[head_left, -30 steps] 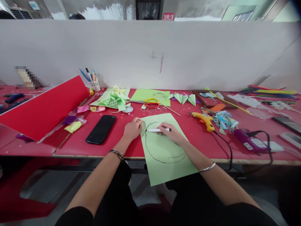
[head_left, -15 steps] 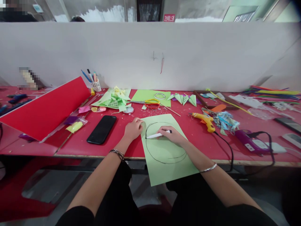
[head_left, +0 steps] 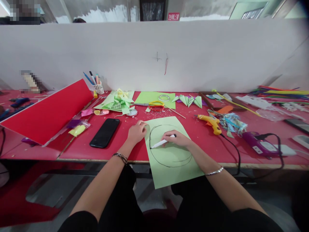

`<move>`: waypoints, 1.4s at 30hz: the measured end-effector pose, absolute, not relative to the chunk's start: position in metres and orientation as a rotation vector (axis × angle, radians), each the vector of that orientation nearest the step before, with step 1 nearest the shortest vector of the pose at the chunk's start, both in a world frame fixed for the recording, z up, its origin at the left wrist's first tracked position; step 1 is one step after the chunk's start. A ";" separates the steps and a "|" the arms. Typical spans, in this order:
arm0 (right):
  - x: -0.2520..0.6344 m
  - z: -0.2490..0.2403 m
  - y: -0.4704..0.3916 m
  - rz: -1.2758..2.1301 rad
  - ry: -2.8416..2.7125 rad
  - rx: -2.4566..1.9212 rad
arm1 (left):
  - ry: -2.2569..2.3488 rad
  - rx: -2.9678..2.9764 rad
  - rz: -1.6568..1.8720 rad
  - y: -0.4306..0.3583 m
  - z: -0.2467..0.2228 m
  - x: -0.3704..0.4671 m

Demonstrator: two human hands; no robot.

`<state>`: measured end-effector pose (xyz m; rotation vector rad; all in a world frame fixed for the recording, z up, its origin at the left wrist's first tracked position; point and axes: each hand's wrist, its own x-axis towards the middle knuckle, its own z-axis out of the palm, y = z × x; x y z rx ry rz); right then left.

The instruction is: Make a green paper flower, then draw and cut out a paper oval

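Observation:
A light green sheet of paper (head_left: 166, 177) lies at the table's front, its near end hanging past the edge. A large round outline is drawn on it in black, the left side thicker. My right hand (head_left: 177, 139) grips a white marker (head_left: 161, 143) with a black end, its tip touching the left side of the outline. At the sheet's upper left edge, my left hand (head_left: 138, 131) is closed with curled fingers on the paper, which bends up slightly there. A black phone (head_left: 104, 132) rests left of my left hand.
Yellow-handled scissors (head_left: 156, 103), green paper scraps (head_left: 118, 104) and folded green cones (head_left: 190, 101) are behind the sheet. A yellow glue gun (head_left: 211, 123) and purple device (head_left: 259, 145) lie to the right. A red board (head_left: 53, 112) leans at left, near a pen cup (head_left: 98, 88).
My right hand has moved the marker tip a little down along the left side of the outline, and the dark line there now reaches lower. My left hand stays in place.

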<state>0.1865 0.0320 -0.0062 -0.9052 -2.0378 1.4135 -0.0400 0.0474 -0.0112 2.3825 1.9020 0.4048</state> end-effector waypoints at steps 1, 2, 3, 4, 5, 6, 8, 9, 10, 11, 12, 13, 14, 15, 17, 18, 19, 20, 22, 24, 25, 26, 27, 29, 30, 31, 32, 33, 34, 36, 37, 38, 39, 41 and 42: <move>0.187 -0.006 0.032 1.422 -2.043 -0.897 | 1.899 2.384 0.405 0.047 -0.011 -0.040; 0.187 -0.005 0.032 1.432 -2.046 -0.890 | 1.897 2.386 0.407 0.047 -0.011 -0.040; 0.187 -0.004 0.032 1.443 -2.047 -0.884 | 1.896 2.388 0.409 0.048 -0.011 -0.040; 0.187 -0.003 0.032 1.456 -2.045 -0.878 | 1.895 2.388 0.411 0.048 -0.011 -0.040; 0.187 -0.002 0.031 1.471 -2.041 -0.873 | 1.897 2.388 0.412 0.048 -0.012 -0.040; 0.188 -0.001 0.031 1.489 -2.033 -0.867 | 1.900 2.386 0.413 0.048 -0.012 -0.040; 0.189 -0.001 0.031 1.535 -2.007 -0.853 | 1.910 2.379 0.410 0.048 -0.012 -0.040; 0.191 -0.001 0.031 1.564 -1.989 -0.844 | 1.915 2.376 0.408 0.048 -0.012 -0.040; 0.192 -0.001 0.032 1.591 -1.963 -0.835 | 1.919 2.373 0.407 0.048 -0.012 -0.039; 0.194 -0.003 0.033 1.614 -1.931 -0.826 | 1.922 2.372 0.406 0.048 -0.013 -0.039; 0.195 -0.004 0.034 1.629 -1.890 -0.818 | 1.923 2.373 0.407 0.048 -0.013 -0.039; 0.197 -0.006 0.036 1.633 -1.841 -0.813 | 1.923 2.376 0.409 0.049 -0.013 -0.039; 0.198 -0.008 0.037 1.624 -1.785 -0.812 | 1.921 2.380 0.412 0.049 -0.014 -0.039; 0.198 -0.010 0.039 1.601 -1.724 -0.815 | 1.919 2.385 0.415 0.049 -0.014 -0.040; 0.199 -0.012 0.042 1.525 -1.596 -0.824 | 1.914 2.394 0.417 0.049 -0.014 -0.040; 0.200 -0.012 0.044 1.475 -1.534 -0.828 | 1.913 2.396 0.416 0.050 -0.014 -0.041; 0.201 -0.011 0.045 1.423 -1.478 -0.831 | 1.912 2.397 0.414 0.050 -0.014 -0.041; 0.202 -0.010 0.045 1.372 -1.430 -0.832 | 1.911 2.398 0.413 0.050 -0.014 -0.041; 0.207 -0.004 0.044 1.283 -1.369 -0.836 | 1.912 2.396 0.414 0.050 -0.014 -0.041; 0.215 0.004 0.039 1.213 -1.352 -0.849 | 1.912 2.392 0.416 0.050 -0.014 -0.041; 0.220 0.008 0.036 1.180 -1.357 -0.862 | 1.909 2.390 0.417 0.050 -0.014 -0.040; 0.225 0.011 0.031 1.148 -1.370 -0.878 | 1.904 2.389 0.418 0.051 -0.014 -0.040; 0.230 0.014 0.027 1.115 -1.389 -0.899 | 1.896 2.388 0.418 0.051 -0.014 -0.039; 0.239 0.018 0.017 1.047 -1.448 -0.953 | 1.874 2.385 0.420 0.053 -0.013 -0.039; 0.242 0.018 0.013 1.010 -1.485 -0.986 | 1.861 2.381 0.422 0.054 -0.013 -0.039; 0.245 0.018 0.008 0.971 -1.527 -1.024 | 1.847 2.375 0.425 0.055 -0.012 -0.039; 0.248 0.017 0.004 0.929 -1.571 -1.064 | 1.833 2.366 0.430 0.057 -0.010 -0.040; 0.250 0.015 0.001 0.880 -1.619 -1.108 | 1.823 2.353 0.441 0.060 -0.008 -0.041; 0.251 0.012 -0.002 0.829 -1.670 -1.151 | 1.817 2.337 0.457 0.062 -0.006 -0.042; 0.251 0.005 -0.008 0.731 -1.789 -1.226 | 1.818 2.296 0.511 0.066 0.001 -0.047; 0.250 0.001 -0.011 0.687 -1.855 -1.254 | 1.814 2.281 0.542 0.066 0.004 -0.050; 0.249 -0.003 -0.013 0.647 -1.922 -1.276 | 1.797 2.276 0.570 0.066 0.007 -0.053; 0.247 -0.008 -0.015 0.609 -1.986 -1.295 | 1.771 2.279 0.594 0.064 0.010 -0.056; 0.244 -0.015 -0.019 0.525 -2.092 -1.329 | 1.714 2.289 0.626 0.056 0.013 -0.061; 0.242 -0.018 -0.020 0.479 -2.130 -1.349 | 1.689 2.291 0.634 0.050 0.014 -0.063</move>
